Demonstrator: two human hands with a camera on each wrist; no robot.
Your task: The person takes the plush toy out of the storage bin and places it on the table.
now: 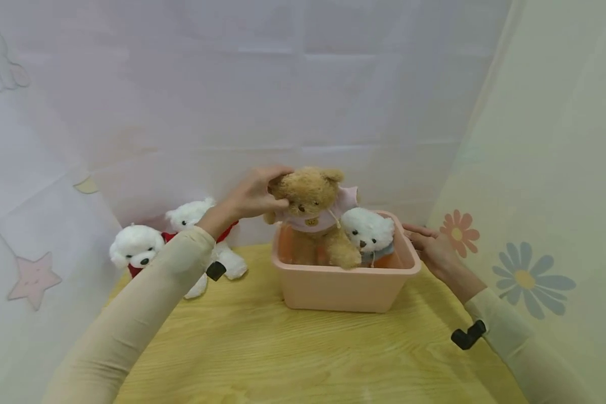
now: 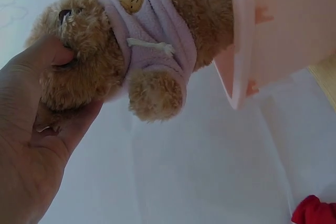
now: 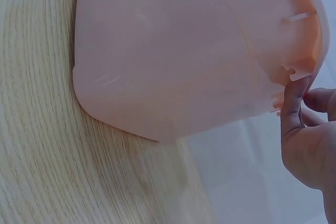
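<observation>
Fingers (image 2: pixel 50 56) around brown bear's head (image 2: pixel 86 40) — gripped.

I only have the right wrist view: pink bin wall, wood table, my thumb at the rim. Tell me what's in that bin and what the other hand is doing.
Observer: The left hand grips the brown bear by the head, its legs down inside the pink bin.
Operator: Say whether the bin holds anything else.
Observer: A white bear sits in its right half, beside the brown one.
Operator: Report what lies outside the bin.
Observer: Two white bears with red clothing sit on the table to the bin's left, against the backdrop.
Operator: Describe the brown bear's clothing.
Observer: A pale pink top with a smiley button, clear in the left wrist view.
</observation>
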